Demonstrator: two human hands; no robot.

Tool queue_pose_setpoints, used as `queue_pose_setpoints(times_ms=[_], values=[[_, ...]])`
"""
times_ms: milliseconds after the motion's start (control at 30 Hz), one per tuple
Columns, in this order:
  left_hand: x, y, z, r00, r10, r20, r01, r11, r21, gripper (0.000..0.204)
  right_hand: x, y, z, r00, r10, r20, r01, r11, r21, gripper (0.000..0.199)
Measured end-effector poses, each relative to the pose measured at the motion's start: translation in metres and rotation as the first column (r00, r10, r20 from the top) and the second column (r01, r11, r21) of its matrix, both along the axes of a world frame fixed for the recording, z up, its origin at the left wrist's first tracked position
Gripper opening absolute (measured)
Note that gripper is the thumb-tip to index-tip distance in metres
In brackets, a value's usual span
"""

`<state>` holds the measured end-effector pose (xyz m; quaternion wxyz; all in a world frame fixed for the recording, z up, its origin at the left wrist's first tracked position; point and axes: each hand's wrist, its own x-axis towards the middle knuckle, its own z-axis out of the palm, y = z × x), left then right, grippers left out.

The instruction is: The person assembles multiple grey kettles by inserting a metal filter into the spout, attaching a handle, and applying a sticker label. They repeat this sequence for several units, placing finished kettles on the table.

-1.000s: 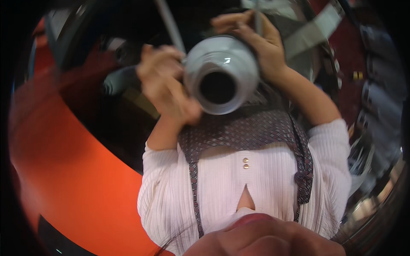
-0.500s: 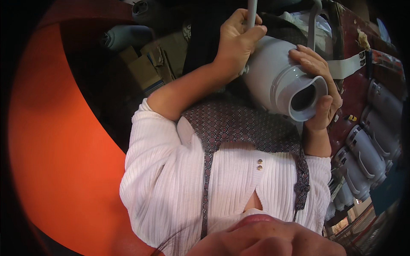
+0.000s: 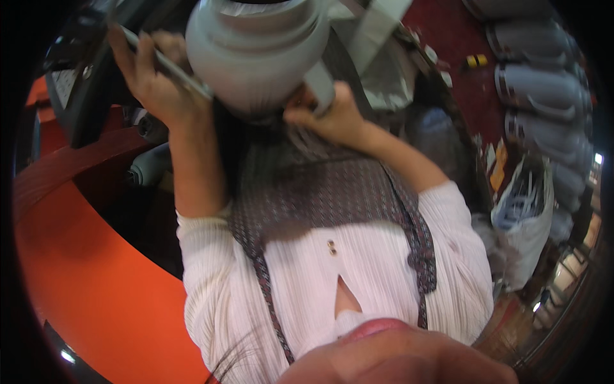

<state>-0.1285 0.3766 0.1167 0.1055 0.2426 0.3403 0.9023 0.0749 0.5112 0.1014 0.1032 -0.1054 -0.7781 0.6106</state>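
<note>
A pale grey plastic thermos flask is held up at the far middle, its wide mouth at the top edge of the view and partly cut off. My left hand is beside it, closed around a thin pale carrying handle that slants down to the flask's side; the fingers are blurred. On the other side, my right hand grips the flask's side handle, its fingers partly hidden behind it. The flask's underside is near my dark patterned apron.
Several grey thermos flasks lie in a row at the right. Near them stands a white bag of pale plastic pieces. A yellow and black item lies on a dark red surface. An orange surface curves along my left.
The flask has moved left and its mouth has swung away from me. My left hand has gone left with the carrying handle. My right hand has shifted from the flask's mouth to its side handle.
</note>
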Motion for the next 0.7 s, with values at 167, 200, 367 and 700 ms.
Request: queue_pose_setpoints(times_ms=[167,200,367,700], values=[[0.042,0.043,-0.025,0.737,-0.25,-0.628,-0.259,0.754,-0.604,0.042,0.07,0.116,0.056,0.655,-0.611,-0.446,0.524,0.791,-0.314,0.018],[0.061,0.049,-0.036,0.693,-0.402,-0.598,-0.14,0.739,-0.659,0.045,0.092,0.153,0.067,0.642,-0.614,-0.459,0.471,0.788,-0.396,0.017],[0.068,0.155,-0.061,0.358,-0.26,-0.897,-0.545,0.721,-0.427,0.084,0.131,0.35,0.072,-0.024,-0.828,-0.561,0.942,0.17,-0.291,0.017],[0.023,0.285,-0.131,-0.114,-0.515,-0.85,-0.499,0.769,-0.399,0.05,0.11,0.403,0.052,0.231,-0.42,-0.878,0.763,-0.482,0.431,0.074]])
